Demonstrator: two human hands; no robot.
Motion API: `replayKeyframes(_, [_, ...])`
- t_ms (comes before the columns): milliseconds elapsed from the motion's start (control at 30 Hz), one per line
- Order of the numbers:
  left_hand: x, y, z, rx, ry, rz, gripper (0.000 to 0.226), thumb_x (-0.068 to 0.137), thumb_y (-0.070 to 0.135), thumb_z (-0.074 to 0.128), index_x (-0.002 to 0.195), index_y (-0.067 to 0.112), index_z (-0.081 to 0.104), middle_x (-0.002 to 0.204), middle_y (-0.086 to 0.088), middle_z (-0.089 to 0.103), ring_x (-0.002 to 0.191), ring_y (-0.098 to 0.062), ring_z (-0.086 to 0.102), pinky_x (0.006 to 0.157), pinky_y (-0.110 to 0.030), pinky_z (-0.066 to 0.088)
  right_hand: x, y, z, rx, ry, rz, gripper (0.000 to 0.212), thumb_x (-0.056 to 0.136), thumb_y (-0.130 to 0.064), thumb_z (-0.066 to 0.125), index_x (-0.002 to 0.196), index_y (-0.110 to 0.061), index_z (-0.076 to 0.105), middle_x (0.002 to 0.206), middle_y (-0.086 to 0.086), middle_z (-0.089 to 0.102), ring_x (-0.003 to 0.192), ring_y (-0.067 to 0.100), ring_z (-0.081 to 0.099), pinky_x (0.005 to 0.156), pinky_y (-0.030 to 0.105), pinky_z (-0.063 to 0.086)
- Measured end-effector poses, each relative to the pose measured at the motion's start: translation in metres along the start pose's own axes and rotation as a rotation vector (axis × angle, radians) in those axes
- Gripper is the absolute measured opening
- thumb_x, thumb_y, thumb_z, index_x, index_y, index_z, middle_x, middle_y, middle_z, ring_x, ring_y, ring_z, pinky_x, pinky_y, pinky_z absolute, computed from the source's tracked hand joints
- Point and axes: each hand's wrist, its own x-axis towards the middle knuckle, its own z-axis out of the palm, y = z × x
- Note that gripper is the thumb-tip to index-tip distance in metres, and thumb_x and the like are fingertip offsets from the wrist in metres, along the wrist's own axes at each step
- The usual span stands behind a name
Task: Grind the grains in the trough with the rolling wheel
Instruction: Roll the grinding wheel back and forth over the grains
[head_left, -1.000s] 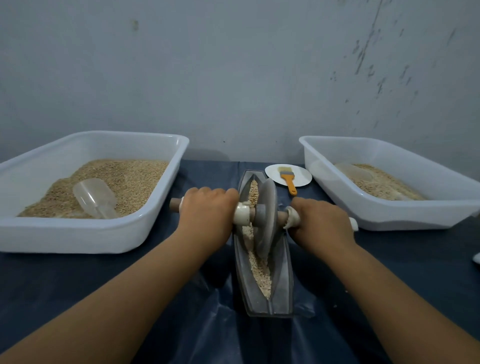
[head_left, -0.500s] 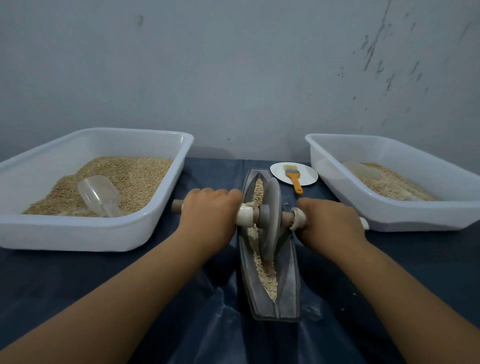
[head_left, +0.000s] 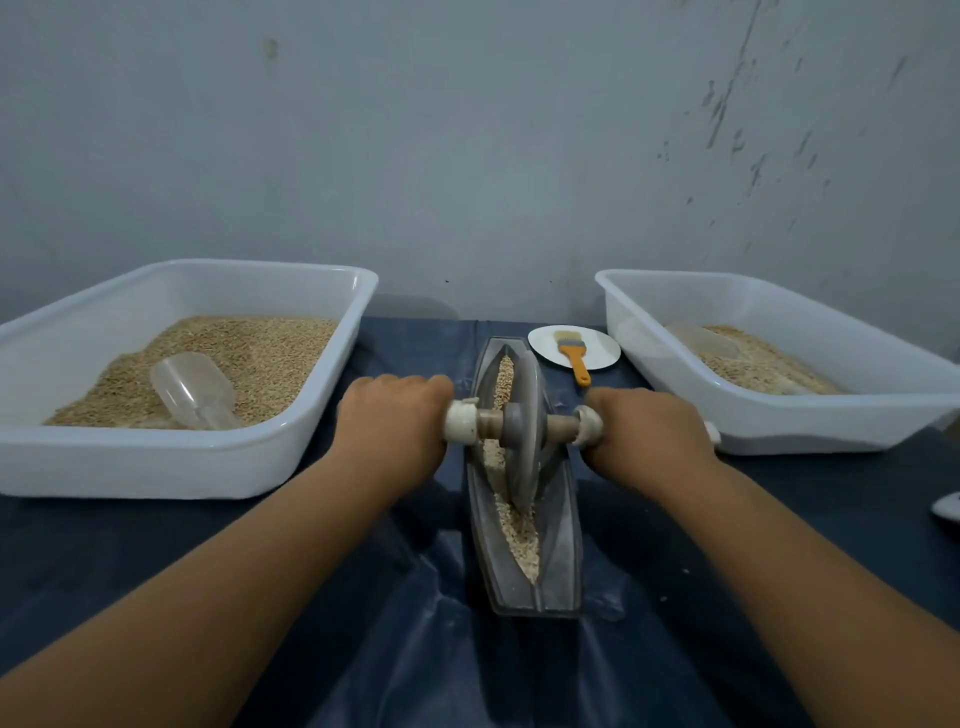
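Note:
A narrow grey boat-shaped trough lies lengthwise on the dark blue cloth, with pale grains along its groove. A grey rolling wheel stands upright in the trough's middle on a wooden axle. My left hand grips the axle's left handle, fingers curled over it. On the other side, my right hand grips the right handle. Both handles are mostly hidden under my fingers.
A white tub at the left holds grain and a clear scoop. Another white tub at the right holds grain and a second scoop. A white plate with an orange-handled brush sits behind the trough. The wall is close behind.
The wheel has rolled a little toward me along the trough, both hands moving with it. My grips are unchanged.

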Motion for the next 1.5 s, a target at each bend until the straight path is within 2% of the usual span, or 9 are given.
replayKeyframes(233, [-0.041,-0.012,-0.009,-0.024,0.190,0.123,0.035,0.056,0.020,0.078,0.062,0.021,0.044,0.049,0.005,0.045,0.040,-0.020,0.042,0.045,-0.026,0.026,-0.037,0.014,-0.001,-0.174,0.188,-0.104,0.037,0.076,-0.047,0.060,0.065,-0.039,0.027,0.056,-0.014,0.038,0.048,-0.001,0.029,0.045,0.024,0.015])
replayKeyframes(400, [-0.006,-0.007,0.007,0.038,-0.008,-0.057,0.022,0.080,0.027,0.060,0.075,0.026,0.039,0.062,0.008,0.041,0.060,-0.018,0.046,0.057,-0.030,0.030,-0.001,0.002,0.001,-0.073,0.066,0.002,0.031,0.085,-0.040,0.059,0.069,-0.033,0.034,0.066,-0.012,0.046,0.058,0.009,0.041,0.050,0.027,0.028])
replayKeyframes(500, [-0.001,-0.007,0.006,0.007,-0.042,-0.070,0.019,0.082,0.027,0.058,0.078,0.027,0.039,0.063,0.008,0.039,0.062,-0.017,0.045,0.059,-0.030,0.031,0.005,0.000,0.001,-0.061,0.045,0.014,0.028,0.084,-0.037,0.060,0.069,-0.031,0.037,0.068,-0.011,0.050,0.062,0.012,0.048,0.052,0.028,0.032])
replayKeyframes(733, [-0.045,-0.010,-0.006,-0.010,0.167,0.093,0.039,0.052,0.015,0.079,0.061,0.021,0.041,0.047,0.004,0.043,0.039,-0.020,0.039,0.045,-0.025,0.024,-0.036,0.014,0.003,-0.204,0.171,-0.060,0.031,0.075,-0.049,0.058,0.067,-0.037,0.030,0.058,-0.014,0.043,0.049,-0.002,0.033,0.044,0.023,0.018])
replayKeyframes(933, [-0.003,-0.003,0.000,0.057,-0.013,-0.048,0.019,0.085,0.028,0.059,0.081,0.027,0.040,0.071,0.007,0.047,0.068,-0.018,0.052,0.063,-0.030,0.037,0.005,0.004,0.003,-0.031,-0.007,0.034,0.026,0.085,-0.040,0.059,0.071,-0.032,0.039,0.068,-0.011,0.050,0.059,0.006,0.043,0.051,0.027,0.029])
replayKeyframes(1067, [-0.012,-0.002,-0.005,0.039,0.002,-0.044,0.024,0.082,0.026,0.062,0.078,0.026,0.038,0.068,0.007,0.045,0.063,-0.018,0.048,0.060,-0.031,0.032,-0.007,0.011,0.002,-0.045,0.005,0.005,0.022,0.080,-0.044,0.057,0.071,-0.033,0.041,0.066,-0.011,0.051,0.058,0.006,0.045,0.049,0.026,0.028])
replayKeyframes(1233, [-0.045,-0.006,-0.010,-0.006,0.162,0.069,0.041,0.056,0.015,0.081,0.064,0.021,0.041,0.050,0.003,0.044,0.042,-0.021,0.040,0.048,-0.028,0.023,-0.036,0.013,0.002,-0.150,0.243,-0.103,0.027,0.069,-0.059,0.046,0.065,-0.037,0.030,0.054,-0.015,0.035,0.047,0.002,0.030,0.045,0.021,0.012])
replayKeyframes(1367, [-0.019,-0.002,-0.003,0.057,0.080,-0.019,0.027,0.077,0.020,0.066,0.072,0.023,0.039,0.061,0.006,0.044,0.055,-0.020,0.043,0.056,-0.030,0.026,-0.012,0.005,0.003,-0.055,0.050,0.005,0.023,0.084,-0.045,0.056,0.074,-0.033,0.040,0.068,-0.013,0.048,0.061,0.009,0.046,0.050,0.026,0.028])
replayKeyframes(1500, [-0.004,-0.001,-0.004,0.052,-0.009,-0.057,0.018,0.087,0.027,0.055,0.081,0.027,0.038,0.072,0.008,0.045,0.068,-0.018,0.048,0.063,-0.030,0.030,-0.005,0.003,0.003,-0.014,0.026,0.028,0.028,0.086,-0.044,0.058,0.071,-0.033,0.037,0.070,-0.012,0.050,0.064,0.010,0.047,0.053,0.028,0.030])
